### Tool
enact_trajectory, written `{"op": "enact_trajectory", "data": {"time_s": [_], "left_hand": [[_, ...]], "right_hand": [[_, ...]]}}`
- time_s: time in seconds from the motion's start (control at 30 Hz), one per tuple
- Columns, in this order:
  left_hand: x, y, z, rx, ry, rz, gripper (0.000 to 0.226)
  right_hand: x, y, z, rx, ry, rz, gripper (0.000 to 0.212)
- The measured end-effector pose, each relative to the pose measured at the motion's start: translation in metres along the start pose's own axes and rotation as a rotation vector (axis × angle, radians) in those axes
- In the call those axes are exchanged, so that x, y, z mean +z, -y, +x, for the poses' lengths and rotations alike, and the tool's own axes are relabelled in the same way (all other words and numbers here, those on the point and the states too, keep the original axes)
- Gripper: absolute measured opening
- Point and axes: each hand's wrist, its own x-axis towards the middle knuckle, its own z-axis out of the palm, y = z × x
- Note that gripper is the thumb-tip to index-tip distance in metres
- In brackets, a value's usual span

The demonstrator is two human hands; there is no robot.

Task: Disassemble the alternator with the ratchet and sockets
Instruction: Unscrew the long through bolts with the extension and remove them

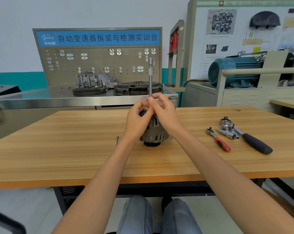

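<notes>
A person seated at a wooden table (pixel 75 149) works on an alternator (pixel 154 132) standing at the table's centre, pulley end down. Both hands meet over its top. The left hand (pixel 137 119) curls its fingers against the alternator's upper edge, while the right hand (pixel 166 112) pinches the lower end of a long extension bar (pixel 150 78) that rises straight up toward twelve o'clock. The hands cover the bar's tip and the alternator's top, so what the bar engages cannot be made out. At three o'clock from the alternator, well apart, lie a red-handled ratchet (pixel 218 140), a black-handled ratchet (pixel 247 135) and loose sockets (pixel 229 133). A small metal pin (pixel 116 140) lies at nine o'clock, near the left wrist.
</notes>
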Motion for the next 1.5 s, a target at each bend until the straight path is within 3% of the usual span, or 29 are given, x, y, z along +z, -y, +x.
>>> {"op": "enact_trajectory", "data": {"time_s": [0.67,0.9,1.5], "left_hand": [[-0.005,0.0024,0.0014,-0.041,0.04,-0.038,0.01],[-0.0049,-0.0008,0.0002,-0.017,0.038,0.018,0.011],[-0.0048,-0.0021,0.0018,-0.036,0.06,-0.055,0.02]], "right_hand": [[0.0057,-0.0003,0.0001,0.035,-0.034,0.059,0.024],[0.0081,0.0002,-0.0008,0.053,-0.062,0.069,0.004],[0.0022,-0.0051,0.0022,-0.005,-0.027,-0.013,0.018]]}}
